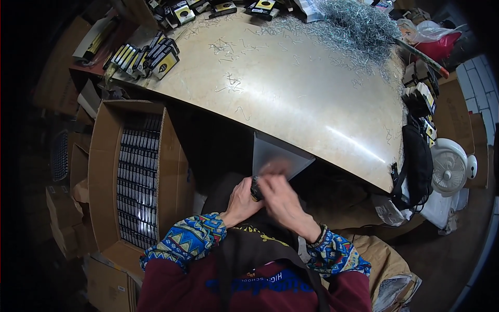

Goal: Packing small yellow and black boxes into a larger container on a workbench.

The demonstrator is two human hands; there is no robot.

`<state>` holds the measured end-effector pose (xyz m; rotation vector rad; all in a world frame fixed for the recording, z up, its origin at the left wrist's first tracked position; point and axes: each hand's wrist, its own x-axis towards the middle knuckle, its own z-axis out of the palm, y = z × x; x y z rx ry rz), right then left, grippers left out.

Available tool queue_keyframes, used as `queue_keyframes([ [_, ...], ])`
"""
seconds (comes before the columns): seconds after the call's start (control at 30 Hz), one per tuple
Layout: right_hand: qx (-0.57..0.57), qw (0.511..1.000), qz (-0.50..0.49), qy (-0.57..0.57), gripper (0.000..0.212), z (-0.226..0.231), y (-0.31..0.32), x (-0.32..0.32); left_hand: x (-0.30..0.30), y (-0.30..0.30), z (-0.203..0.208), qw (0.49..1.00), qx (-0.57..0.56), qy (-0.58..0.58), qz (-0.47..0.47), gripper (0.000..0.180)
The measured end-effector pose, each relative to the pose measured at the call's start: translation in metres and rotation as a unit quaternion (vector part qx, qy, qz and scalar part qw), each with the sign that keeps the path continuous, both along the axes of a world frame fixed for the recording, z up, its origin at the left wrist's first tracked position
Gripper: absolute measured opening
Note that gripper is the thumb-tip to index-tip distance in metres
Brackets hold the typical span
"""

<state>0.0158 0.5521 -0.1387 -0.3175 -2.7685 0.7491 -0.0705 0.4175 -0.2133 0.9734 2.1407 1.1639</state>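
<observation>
Head view: just off the table's near edge, beside a grey triangular panel, the left hand is clamped on a small dark item, perhaps a box. The right hand blurs against it; whether its fingers grip anything cannot be told. Bent wire pieces heap at the table's far right corner. A steady left hold and light, controlled right-hand strokes would likely serve best.
</observation>
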Motion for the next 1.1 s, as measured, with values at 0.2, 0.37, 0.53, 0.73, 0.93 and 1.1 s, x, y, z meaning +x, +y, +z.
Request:
queue_keyframes([
  [0.2, -0.195, 0.971, 0.113, -0.084, 0.033, -0.009, -0.013, 0.012, -0.008, -0.013, -0.016, 0.996, 0.024, 0.064, -0.053, 0.051],
  [0.37, -0.332, 0.942, 0.033, -0.030, 0.026, 0.024, 0.014, 0.001, -0.023, -0.034, -0.001, 0.998, 0.017, -0.015, -0.064, 0.069],
  [0.53, -0.314, 0.949, -0.026, -0.026, 0.023, 0.045, 0.037, -0.004, -0.029, -0.006, 0.045, 0.991, 0.082, -0.103, -0.013, 0.078],
  [0.73, -0.367, 0.927, -0.074, -0.014, 0.026, 0.052, 0.039, -0.005, -0.038, 0.022, 0.069, 0.983, 0.174, 0.044, 0.023, 0.081],
  [0.93, -0.239, 0.968, -0.070, 0.022, 0.015, 0.053, 0.042, -0.021, -0.040, 0.042, 0.073, 0.981, 0.189, 0.046, -0.006, 0.095],
  [1.1, -0.315, 0.943, -0.111, 0.006, 0.017, 0.061, 0.055, -0.024, -0.045, 0.042, 0.074, 0.991, 0.116, 0.060, 0.001, 0.097],
])
